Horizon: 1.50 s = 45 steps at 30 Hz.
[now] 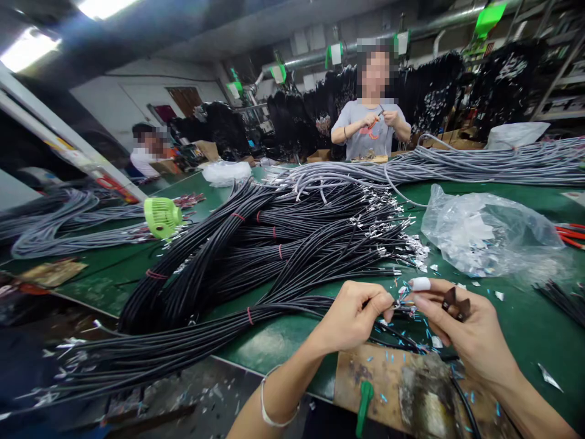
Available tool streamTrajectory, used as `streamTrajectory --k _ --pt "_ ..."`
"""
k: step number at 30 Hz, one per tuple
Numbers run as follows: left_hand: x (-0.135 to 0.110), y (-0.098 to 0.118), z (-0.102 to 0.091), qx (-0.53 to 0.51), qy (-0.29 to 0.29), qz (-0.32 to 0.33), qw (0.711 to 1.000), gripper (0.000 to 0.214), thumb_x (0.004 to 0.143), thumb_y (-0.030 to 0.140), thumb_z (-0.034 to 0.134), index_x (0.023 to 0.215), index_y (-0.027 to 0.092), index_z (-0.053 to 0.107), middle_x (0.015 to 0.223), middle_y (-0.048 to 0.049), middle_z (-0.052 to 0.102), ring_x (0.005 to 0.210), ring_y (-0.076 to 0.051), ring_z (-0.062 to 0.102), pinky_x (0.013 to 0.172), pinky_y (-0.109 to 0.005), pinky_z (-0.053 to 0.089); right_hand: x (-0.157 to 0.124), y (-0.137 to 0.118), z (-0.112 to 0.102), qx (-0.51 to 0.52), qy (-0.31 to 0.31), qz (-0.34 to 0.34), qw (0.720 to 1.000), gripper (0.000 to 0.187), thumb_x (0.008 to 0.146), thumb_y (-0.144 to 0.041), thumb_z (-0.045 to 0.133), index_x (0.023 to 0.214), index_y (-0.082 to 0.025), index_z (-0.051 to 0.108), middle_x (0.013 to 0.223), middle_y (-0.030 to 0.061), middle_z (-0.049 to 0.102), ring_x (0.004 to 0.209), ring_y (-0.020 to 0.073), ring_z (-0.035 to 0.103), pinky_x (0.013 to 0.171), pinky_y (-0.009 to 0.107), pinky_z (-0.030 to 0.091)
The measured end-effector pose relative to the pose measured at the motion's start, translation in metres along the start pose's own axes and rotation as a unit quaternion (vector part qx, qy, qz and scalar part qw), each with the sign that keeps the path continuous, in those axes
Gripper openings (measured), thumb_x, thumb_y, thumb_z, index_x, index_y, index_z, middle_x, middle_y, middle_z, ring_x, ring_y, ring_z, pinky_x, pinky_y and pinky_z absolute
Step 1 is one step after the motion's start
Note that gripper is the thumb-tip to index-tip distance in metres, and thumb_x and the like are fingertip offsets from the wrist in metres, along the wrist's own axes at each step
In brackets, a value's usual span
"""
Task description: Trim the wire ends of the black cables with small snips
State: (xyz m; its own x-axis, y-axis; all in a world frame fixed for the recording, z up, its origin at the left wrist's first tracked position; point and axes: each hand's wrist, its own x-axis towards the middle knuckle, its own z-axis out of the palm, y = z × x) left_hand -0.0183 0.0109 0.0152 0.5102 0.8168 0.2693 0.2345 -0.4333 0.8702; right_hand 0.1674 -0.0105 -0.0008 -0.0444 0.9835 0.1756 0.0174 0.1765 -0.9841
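Green table [274, 341], scraps [499, 296] strewn. Left hand [356, 314] pinched wires [403, 292] tight, just beyond the board [351, 378]; right hand [466, 323], half curled, held a dark tool [450, 300] beside them. Judged mid-job: these likely unfinished; banded cables [219, 262] lay piled, number done unclear.

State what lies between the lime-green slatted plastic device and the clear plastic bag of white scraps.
Black cables bundled with thin red bands, white-tipped ends nearest the bag; the head view shows this.

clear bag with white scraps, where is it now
In the head view, the clear bag lies on the green table at right, beyond the right hand, right of the black cable pile.
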Motion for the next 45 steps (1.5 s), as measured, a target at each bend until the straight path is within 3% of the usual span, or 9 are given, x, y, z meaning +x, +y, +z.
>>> streamTrajectory --k 6,9,16,23,29,33,38,41,45 --pt "0.0 0.002 -0.001 0.035 0.027 0.031 0.999 0.034 0.091 0.025 0.047 0.068 0.01 0.066 0.062 -0.0025 0.061 0.056 -0.01 0.049 0.054 -0.021 0.035 0.001 0.0 -0.001 -0.038 0.011 -0.026 0.999 0.023 0.074 -0.03 0.07 0.096 -0.023 0.069 0.075 0.0015 0.072 0.052 0.0108 0.062 0.048 0.02 0.053" --pt "0.0 0.001 0.004 0.089 0.093 0.071 0.989 0.017 0.084 0.019 0.059 0.077 0.01 0.071 0.066 -0.0052 0.064 0.06 -0.012 0.054 0.055 -0.022 0.039 0.002 0.003 -0.002 -0.07 0.066 -0.047 0.994 0.02 0.073 -0.03 0.071 0.092 -0.023 0.069 0.077 0.0007 0.072 0.068 0.0145 0.069 0.064 0.022 0.058" --pt "-0.002 -0.006 0.017 0.162 0.222 0.15 0.95 0.01 0.077 0.014 0.066 0.08 0.007 0.073 0.066 -0.0079 0.064 0.057 -0.012 0.056 0.053 -0.022 0.044 0.0 0.003 -0.001 -0.14 0.107 -0.098 0.979 0.021 0.078 -0.031 0.066 0.098 -0.024 0.066 0.083 0.0012 0.075 0.068 0.0157 0.071 0.064 0.023 0.059" --pt "-0.003 -0.009 0.02 0.187 0.226 0.141 0.946 0.011 0.077 0.018 0.066 0.074 0.008 0.072 0.055 -0.003 0.056 0.045 -0.008 0.047 0.045 -0.021 0.036 -0.01 0.015 -0.004 -0.366 0.14 -0.286 0.874 0.038 0.077 -0.015 0.066 0.112 -0.028 0.063 0.087 0.0003 0.075 0.064 0.0165 0.07 0.062 0.026 0.054" --pt "-0.002 -0.008 0.022 0.202 0.235 0.134 0.941 0.013 0.076 0.017 0.065 0.069 0.008 0.071 0.05 -0.0014 0.052 0.043 -0.008 0.044 0.043 -0.022 0.033 -0.012 0.017 -0.009 -0.41 0.062 -0.425 0.804 0.065 0.074 0.002 0.058 0.133 -0.024 0.049 0.082 0.0022 0.073 0.06 0.0169 0.067 0.057 0.028 0.05" --pt "-0.001 -0.009 0.023 0.202 0.246 0.155 0.935 0.011 0.077 0.014 0.063 0.073 0.006 0.071 0.055 -0.0034 0.055 0.043 -0.008 0.045 0.041 -0.02 0.034 -0.014 0.015 -0.001 -0.369 0.056 -0.413 0.83 0.051 0.073 -0.002 0.064 0.118 -0.025 0.059 0.077 -0.0005 0.072 0.057 0.0156 0.066 0.056 0.027 0.05" --pt "-0.001 -0.008 0.025 0.195 0.287 0.181 0.92 0.006 0.076 0.011 0.065 0.076 0.007 0.07 0.058 -0.0038 0.058 0.049 -0.009 0.049 0.046 -0.02 0.04 -0.012 0.008 0.006 -0.276 0.187 -0.188 0.924 0.021 0.077 -0.023 0.067 0.098 -0.023 0.065 0.081 0.0014 0.073 0.062 0.0156 0.067 0.062 0.027 0.054" --pt "-0.001 -0.008 0.026 0.193 0.308 0.189 0.912 0.002 0.075 0.008 0.066 0.075 0.009 0.068 0.059 -0.0035 0.06 0.051 -0.01 0.051 0.048 -0.02 0.041 -0.006 0.002 0.005 -0.156 0.129 -0.072 0.977 0.023 0.076 -0.035 0.067 0.093 -0.02 0.063 0.07 0.0017 0.071 0.061 0.016 0.068 0.056 0.023 0.055" --pt "-0.003 -0.01 0.027 0.212 0.313 0.188 0.906 0.005 0.076 0.009 0.064 0.073 0.012 0.066 0.061 -0.0029 0.061 0.052 -0.01 0.051 0.049 -0.021 0.041 -0.003 0.001 0.006 -0.08 0.051 0.018 0.995 0.034 0.073 -0.038 0.07 0.099 -0.018 0.06 0.073 0.0042 0.072 0.043 0.0109 0.059 0.036 0.018 0.045"
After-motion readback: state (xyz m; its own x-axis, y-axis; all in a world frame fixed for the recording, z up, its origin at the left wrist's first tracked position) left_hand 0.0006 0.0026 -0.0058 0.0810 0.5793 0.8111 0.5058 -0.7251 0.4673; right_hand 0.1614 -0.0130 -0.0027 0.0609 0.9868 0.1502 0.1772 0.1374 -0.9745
